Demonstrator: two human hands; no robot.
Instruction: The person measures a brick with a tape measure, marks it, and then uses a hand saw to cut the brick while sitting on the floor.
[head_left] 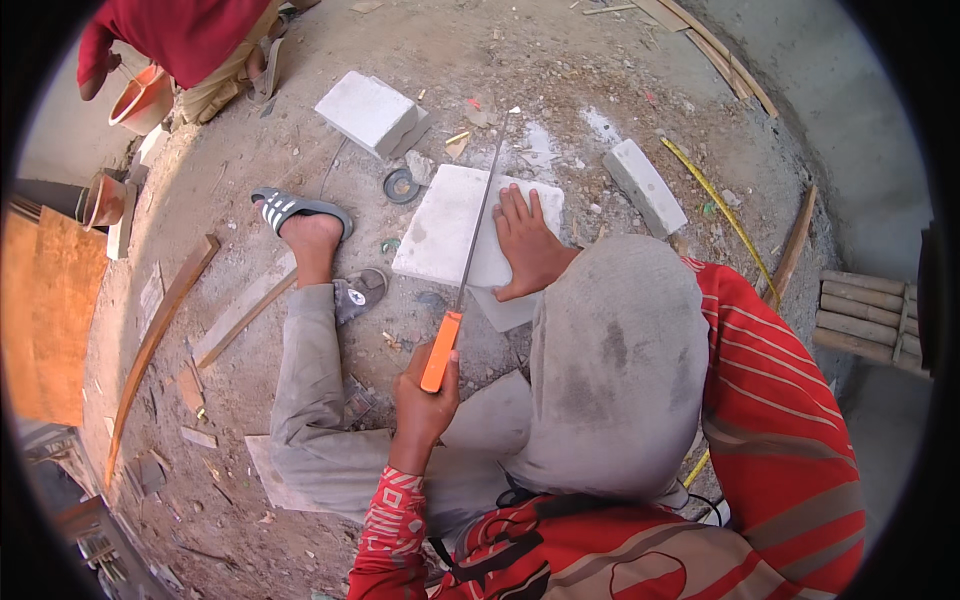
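Observation:
My left hand (pixel 425 405) is closed around the orange handle of a handsaw (pixel 442 352). Its long thin blade points away from me and lies across a pale, flat block (pixel 440 225) on the ground. To the right of the blade, my right hand (pixel 530 245) rests flat on the block with fingers stretched out. My bent knee, in grey trousers, hides part of the right forearm. Whether the blade has cut into the block I cannot tell.
More pale blocks lie beyond (pixel 365 112) and to the right (pixel 645 187). A yellow measuring tape (pixel 715 195) stretches along the right; a dark tape roll (pixel 401 186) sits left of the block. Wooden strips (pixel 160 340) lie left. Another person in red (pixel 190 40) crouches near an orange bucket (pixel 143 98).

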